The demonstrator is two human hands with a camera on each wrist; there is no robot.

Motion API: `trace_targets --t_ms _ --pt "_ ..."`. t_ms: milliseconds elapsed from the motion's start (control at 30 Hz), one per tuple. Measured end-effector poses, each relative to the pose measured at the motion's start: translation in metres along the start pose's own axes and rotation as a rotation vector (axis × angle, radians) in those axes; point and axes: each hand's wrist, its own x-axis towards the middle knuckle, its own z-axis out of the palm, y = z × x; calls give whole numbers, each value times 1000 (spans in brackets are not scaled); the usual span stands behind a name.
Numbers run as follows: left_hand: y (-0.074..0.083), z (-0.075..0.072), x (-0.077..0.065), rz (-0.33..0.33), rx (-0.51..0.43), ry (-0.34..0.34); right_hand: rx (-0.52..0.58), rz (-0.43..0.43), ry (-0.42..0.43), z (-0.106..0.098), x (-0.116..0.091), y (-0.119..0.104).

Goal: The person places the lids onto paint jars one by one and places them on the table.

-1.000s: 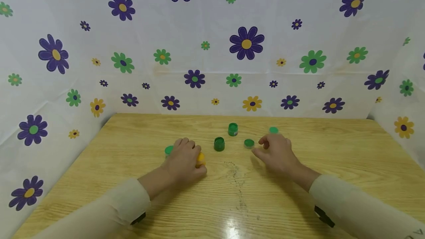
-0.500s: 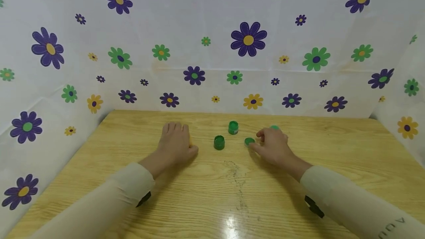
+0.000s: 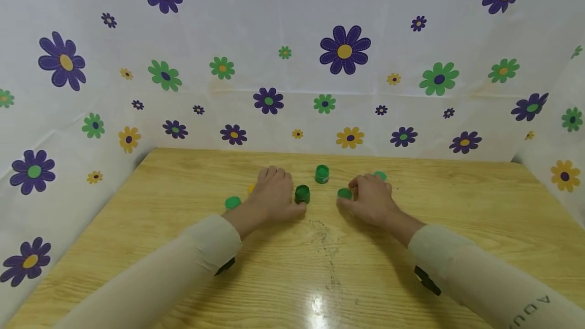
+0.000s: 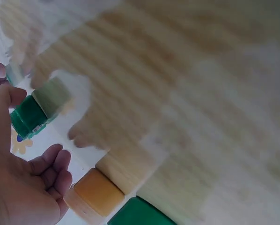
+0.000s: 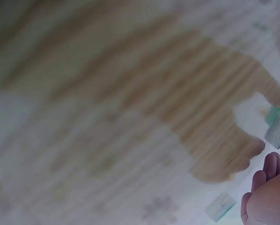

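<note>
My left hand is beside an open jar of dark green paint, its thumb in front and its fingers behind. In the left wrist view the thumb tip lies against that green jar, while the other fingers are loosely bent and apart from it. A small clear-sided pot with a green top is in front of my right hand, the thumb overlapping its near side. The right wrist view shows bent fingers close below the clear pot.
Behind stands another open green jar. A light green-topped pot lies past the right hand. A green-topped pot and a partly hidden yellow-orange one are left of the left hand. A flowered cloth hangs behind the wooden table.
My left hand let go of the yellow-orange pot, which now stands farther back and left, then moved right to the dark green jar. The right hand shifted slightly left onto the clear pot.
</note>
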Motion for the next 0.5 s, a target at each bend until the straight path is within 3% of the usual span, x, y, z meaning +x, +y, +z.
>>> trace_targets --t_ms 300,500 --pt "10 2 6 -5 -29 -38 -66 -14 -14 2 -1 -2" --pt "12 3 5 -5 -48 -9 -120 -43 2 3 -4 -7"
